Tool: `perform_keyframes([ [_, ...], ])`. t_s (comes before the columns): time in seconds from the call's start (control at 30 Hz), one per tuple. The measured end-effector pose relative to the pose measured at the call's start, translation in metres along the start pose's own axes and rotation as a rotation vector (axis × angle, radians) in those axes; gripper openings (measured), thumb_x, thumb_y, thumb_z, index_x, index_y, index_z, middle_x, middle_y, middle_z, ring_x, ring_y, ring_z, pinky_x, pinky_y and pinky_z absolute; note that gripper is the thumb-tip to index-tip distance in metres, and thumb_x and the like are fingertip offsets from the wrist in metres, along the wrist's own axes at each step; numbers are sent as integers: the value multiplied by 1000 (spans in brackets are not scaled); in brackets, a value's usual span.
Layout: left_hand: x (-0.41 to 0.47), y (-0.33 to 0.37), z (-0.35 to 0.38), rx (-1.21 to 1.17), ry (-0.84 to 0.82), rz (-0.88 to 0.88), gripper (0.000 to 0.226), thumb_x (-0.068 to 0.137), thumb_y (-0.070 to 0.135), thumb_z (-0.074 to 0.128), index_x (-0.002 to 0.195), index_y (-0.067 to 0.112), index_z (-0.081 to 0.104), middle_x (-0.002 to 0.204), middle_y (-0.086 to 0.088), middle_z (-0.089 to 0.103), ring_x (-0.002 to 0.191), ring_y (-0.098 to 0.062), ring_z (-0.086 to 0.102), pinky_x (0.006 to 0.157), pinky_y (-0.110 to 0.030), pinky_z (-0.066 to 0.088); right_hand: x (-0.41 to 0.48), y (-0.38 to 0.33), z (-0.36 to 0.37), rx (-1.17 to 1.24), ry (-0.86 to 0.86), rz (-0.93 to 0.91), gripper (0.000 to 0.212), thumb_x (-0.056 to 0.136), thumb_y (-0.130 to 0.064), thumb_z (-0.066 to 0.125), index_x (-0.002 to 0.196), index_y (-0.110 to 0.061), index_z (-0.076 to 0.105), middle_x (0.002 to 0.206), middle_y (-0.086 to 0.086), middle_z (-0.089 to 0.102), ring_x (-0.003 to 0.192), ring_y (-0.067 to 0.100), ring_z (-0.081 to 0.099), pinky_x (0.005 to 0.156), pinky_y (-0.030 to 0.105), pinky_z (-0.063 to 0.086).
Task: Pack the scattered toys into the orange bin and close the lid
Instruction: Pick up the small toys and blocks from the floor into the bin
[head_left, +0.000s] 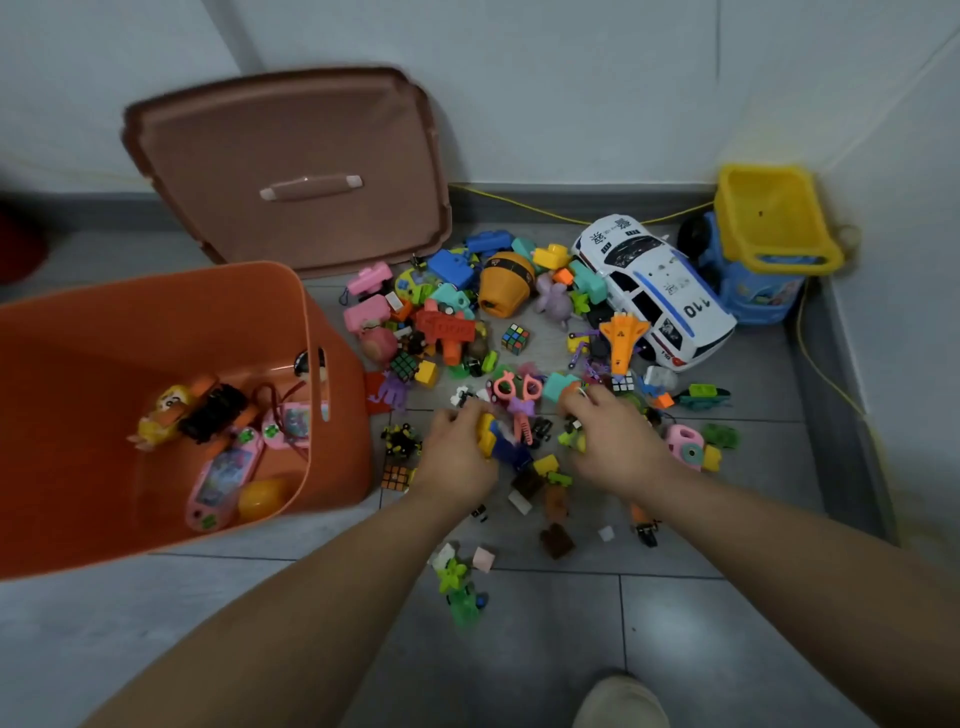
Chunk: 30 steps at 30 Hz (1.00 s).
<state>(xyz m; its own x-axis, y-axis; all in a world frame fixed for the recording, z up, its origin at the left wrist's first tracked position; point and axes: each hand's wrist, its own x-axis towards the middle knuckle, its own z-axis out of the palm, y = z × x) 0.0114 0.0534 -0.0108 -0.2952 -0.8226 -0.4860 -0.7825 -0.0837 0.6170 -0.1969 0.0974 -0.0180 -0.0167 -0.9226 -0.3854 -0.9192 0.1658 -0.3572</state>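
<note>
I see the orange bin (104, 338) standing open on the left, a few toys in its bottom. Its lid (291, 156) leans on the wall behind it. The scattered toys (447, 327) lie right of the bin, with a white police car (654, 291) at their far edge. At the pile's near side, the left hand (457, 457) curls round a yellow block (487, 436) and the right hand (613, 441) closes on a small green toy (574, 440).

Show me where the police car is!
In the head view, the police car lies at the pile's far right, between the orange plane and the yellow-topped truck.
</note>
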Motion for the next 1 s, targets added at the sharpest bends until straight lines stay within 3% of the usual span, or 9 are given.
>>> perform_keyframes([
  [0.13,3,27,-28,-31,53,61,53,82,7,65,123,34,46,120,-4,36,98,-31,52,85,-44,53,-5,-24,-39,155,157,-60,37,79,-22,72,102,-28,45,103,-1,42,86,24,47,65,36,36],
  [0.3,0,61,-71,-78,153,176,52,81,6,63,123,32,48,118,-2,37,96,-23,47,75,-29,42,-12,-55,-84,187,286,-171,35,75,-21,75,96,-29,49,100,-5,48,93,24,48,68,35,37],
  [0.47,-13,72,-115,-116,291,230,49,81,9,63,121,33,49,115,0,39,92,-18,45,78,-26,37,-9,-89,-114,226,355,-240,35,70,-19,73,96,-28,53,99,-1,56,90,21,53,74,38,45],
  [0.6,-22,63,-144,-151,399,250,48,76,7,62,109,38,47,113,0,41,83,-2,43,66,-5,33,3,-133,-126,219,351,-317,32,68,-22,69,95,-29,53,93,-1,56,88,20,52,73,37,43],
  [0.73,-27,42,-169,-151,523,257,48,78,9,64,119,30,50,114,-2,43,92,-12,46,81,-21,36,13,-181,-128,173,303,-419,34,70,-23,68,98,-32,51,98,-3,53,89,21,53,72,36,43],
  [1.0,-54,-36,-202,-217,729,114,56,77,-1,64,124,28,53,115,5,40,88,3,49,69,3,35,38,-269,-97,186,247,-650,35,71,-23,66,104,-30,55,101,-1,51,91,23,55,77,43,50],
])
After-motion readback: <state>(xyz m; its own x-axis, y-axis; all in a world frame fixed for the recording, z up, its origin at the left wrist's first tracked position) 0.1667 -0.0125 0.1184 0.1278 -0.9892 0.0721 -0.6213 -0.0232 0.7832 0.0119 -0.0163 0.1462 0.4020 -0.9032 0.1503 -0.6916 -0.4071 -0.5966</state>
